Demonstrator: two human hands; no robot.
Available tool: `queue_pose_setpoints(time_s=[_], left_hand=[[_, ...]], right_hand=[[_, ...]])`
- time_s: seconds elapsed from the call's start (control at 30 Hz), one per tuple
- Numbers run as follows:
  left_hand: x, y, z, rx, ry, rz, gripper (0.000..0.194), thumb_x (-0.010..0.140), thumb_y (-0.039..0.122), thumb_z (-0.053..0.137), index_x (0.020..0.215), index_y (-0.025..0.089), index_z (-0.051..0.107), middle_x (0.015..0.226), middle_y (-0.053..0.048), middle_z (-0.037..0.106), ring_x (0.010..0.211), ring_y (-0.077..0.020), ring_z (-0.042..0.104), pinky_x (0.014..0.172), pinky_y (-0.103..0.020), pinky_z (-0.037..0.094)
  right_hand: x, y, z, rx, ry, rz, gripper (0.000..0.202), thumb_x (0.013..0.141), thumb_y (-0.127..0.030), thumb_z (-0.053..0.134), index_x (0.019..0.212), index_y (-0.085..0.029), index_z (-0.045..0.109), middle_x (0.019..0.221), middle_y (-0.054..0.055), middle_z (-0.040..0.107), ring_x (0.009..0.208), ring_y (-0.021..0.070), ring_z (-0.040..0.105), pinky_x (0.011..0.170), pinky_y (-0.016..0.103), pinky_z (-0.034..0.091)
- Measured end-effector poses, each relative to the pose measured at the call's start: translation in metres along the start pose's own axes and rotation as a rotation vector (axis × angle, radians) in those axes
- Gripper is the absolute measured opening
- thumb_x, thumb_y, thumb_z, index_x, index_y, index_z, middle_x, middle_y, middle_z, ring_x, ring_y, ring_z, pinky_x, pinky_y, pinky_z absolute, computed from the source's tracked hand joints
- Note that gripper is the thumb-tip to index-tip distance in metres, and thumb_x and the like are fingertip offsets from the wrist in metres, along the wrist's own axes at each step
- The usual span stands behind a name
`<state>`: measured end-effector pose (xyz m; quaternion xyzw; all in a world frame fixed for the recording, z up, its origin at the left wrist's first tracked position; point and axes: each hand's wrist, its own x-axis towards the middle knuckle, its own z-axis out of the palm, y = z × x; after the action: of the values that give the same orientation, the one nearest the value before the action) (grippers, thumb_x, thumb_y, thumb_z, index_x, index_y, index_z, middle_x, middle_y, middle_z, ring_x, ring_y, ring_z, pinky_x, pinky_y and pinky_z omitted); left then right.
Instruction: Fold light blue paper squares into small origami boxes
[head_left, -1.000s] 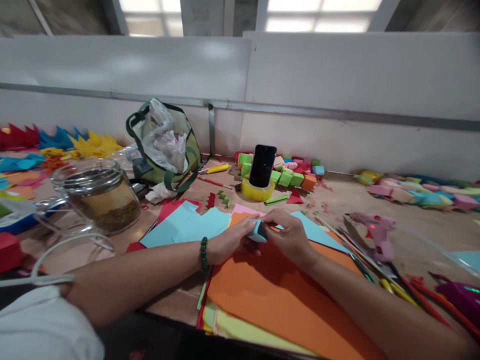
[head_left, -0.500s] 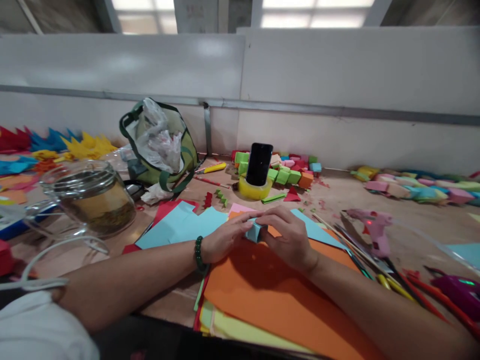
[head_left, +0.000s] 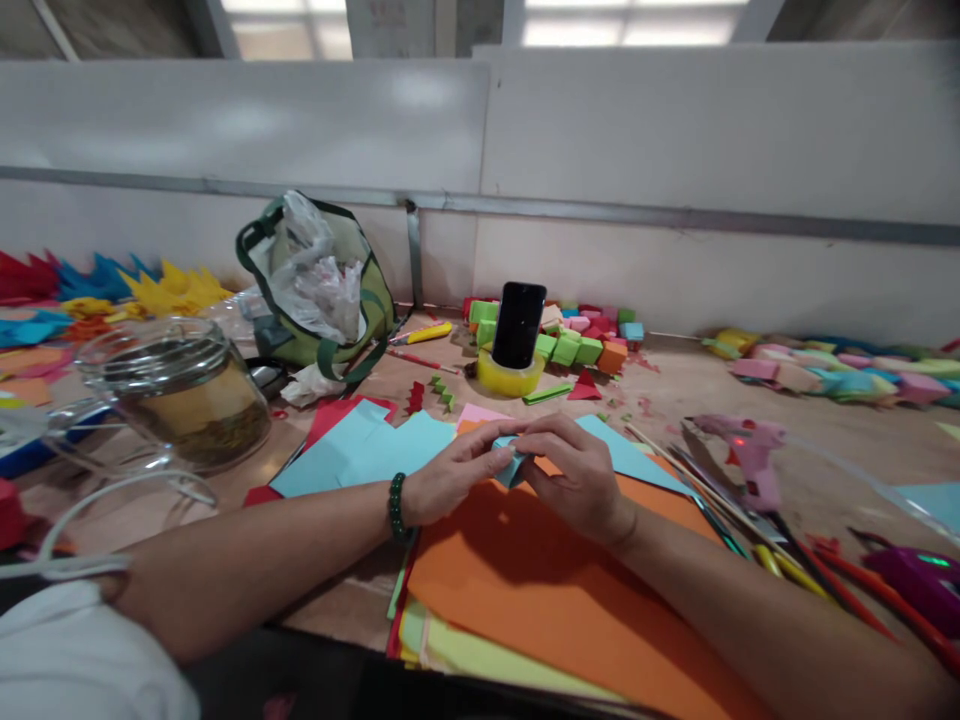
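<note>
Between my two hands is a small light-blue paper cube (head_left: 508,468), held just above a stack of orange paper (head_left: 555,590). My left hand (head_left: 454,475), with a green bead bracelet on the wrist, grips the cube's left side, thumb on the near upper edge. From the right, my right hand (head_left: 577,478) pinches the cube with fingertips and thumb. Some of its faces are hidden behind my fingers. Light-blue paper sheets (head_left: 360,450) lie just beyond and left of my hands.
A phone (head_left: 519,325) leans upright on a yellow tape roll (head_left: 510,375), with green paper cubes (head_left: 566,348) behind. At right lies a pink glue gun (head_left: 750,455), its light lit. A glass teapot (head_left: 180,400) and a green bag (head_left: 322,290) stand left.
The blue cube has turned slightly in my fingers. My left thumb has shifted onto its near upper edge, while both hands stay in about the same place.
</note>
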<state>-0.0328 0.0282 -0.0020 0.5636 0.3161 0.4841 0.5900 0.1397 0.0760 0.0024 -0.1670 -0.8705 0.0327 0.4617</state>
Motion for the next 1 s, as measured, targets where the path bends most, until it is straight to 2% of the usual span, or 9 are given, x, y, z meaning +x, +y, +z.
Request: queue_pose_setpoints(time_s=[0.17,0.27,0.4,0.47,0.57,0.67,0.77,0.87,1.0], left_hand=[[0.003,-0.008,-0.002,-0.132,-0.006,-0.063,0.042,0.083,0.047,0.057,0.112,0.017,0.061,0.112,-0.008,0.062,0.101,-0.0214,0.056,0.086,-0.031,0.045],[0.005,-0.007,-0.004,-0.102,0.020,-0.135,0.047,0.085,0.055,0.049,0.109,0.017,0.061,0.104,-0.009,0.063,0.087,-0.0201,0.059,0.075,-0.032,0.047],[0.007,0.003,-0.004,0.089,0.142,-0.096,0.044,0.074,0.039,0.066,0.110,0.016,0.059,0.104,-0.008,0.061,0.092,-0.0200,0.058,0.073,-0.027,0.046],[0.008,0.006,-0.004,0.097,0.174,-0.165,0.042,0.069,0.030,0.067,0.107,0.016,0.059,0.100,-0.007,0.061,0.084,-0.0180,0.059,0.068,-0.026,0.047],[0.008,0.007,-0.005,0.036,0.216,-0.299,0.037,0.075,0.031,0.057,0.110,0.017,0.058,0.091,-0.005,0.060,0.068,-0.0140,0.059,0.057,-0.024,0.047],[0.007,0.004,-0.007,0.074,0.227,-0.275,0.038,0.083,0.041,0.050,0.112,0.017,0.060,0.085,-0.005,0.061,0.070,-0.0157,0.060,0.057,-0.024,0.049],[0.008,0.001,-0.011,0.234,0.234,-0.130,0.041,0.088,0.046,0.045,0.110,0.017,0.063,0.102,-0.009,0.065,0.094,-0.0211,0.060,0.079,-0.031,0.051],[0.009,-0.002,-0.015,0.422,0.207,-0.028,0.041,0.089,0.043,0.045,0.113,0.016,0.062,0.124,-0.011,0.060,0.119,-0.0242,0.050,0.104,-0.037,0.036],[0.009,-0.005,-0.015,0.571,0.112,0.009,0.042,0.092,0.042,0.039,0.114,0.013,0.061,0.119,-0.012,0.062,0.113,-0.0235,0.054,0.103,-0.037,0.036]], right_hand=[[0.001,-0.001,0.000,0.065,-0.010,0.087,0.029,0.077,-0.011,0.057,0.103,-0.022,0.063,0.090,0.006,0.065,0.076,0.0154,0.061,0.064,0.027,0.052],[-0.001,0.002,0.004,0.115,-0.026,0.145,0.029,0.079,-0.010,0.055,0.105,-0.023,0.062,0.084,0.002,0.067,0.067,0.0127,0.058,0.059,0.025,0.050],[-0.004,0.007,0.012,0.133,-0.099,0.293,0.024,0.081,-0.015,0.058,0.104,-0.021,0.063,0.085,0.003,0.068,0.062,0.0117,0.057,0.057,0.025,0.049],[-0.003,0.009,0.013,0.151,-0.132,0.377,0.023,0.081,-0.020,0.060,0.104,-0.019,0.062,0.083,0.004,0.066,0.060,0.0116,0.056,0.057,0.026,0.049],[-0.001,0.010,0.010,0.249,-0.159,0.420,0.026,0.082,-0.025,0.061,0.107,-0.019,0.060,0.088,0.005,0.062,0.060,0.0109,0.054,0.059,0.027,0.051],[0.000,0.012,0.007,0.347,-0.194,0.346,0.025,0.082,-0.021,0.060,0.107,-0.020,0.058,0.099,0.006,0.059,0.068,0.0117,0.058,0.065,0.028,0.053],[0.000,0.013,0.007,0.295,-0.232,0.254,0.018,0.081,-0.016,0.058,0.099,-0.020,0.060,0.101,0.007,0.057,0.069,0.0109,0.058,0.066,0.027,0.052],[-0.002,0.013,0.007,0.075,-0.270,0.159,0.017,0.082,-0.013,0.055,0.096,-0.019,0.062,0.093,0.006,0.058,0.067,0.0109,0.057,0.062,0.024,0.049],[0.000,0.010,0.001,-0.297,-0.366,-0.087,0.019,0.086,-0.013,0.048,0.096,-0.017,0.063,0.083,0.006,0.061,0.066,0.0128,0.054,0.055,0.023,0.040]])
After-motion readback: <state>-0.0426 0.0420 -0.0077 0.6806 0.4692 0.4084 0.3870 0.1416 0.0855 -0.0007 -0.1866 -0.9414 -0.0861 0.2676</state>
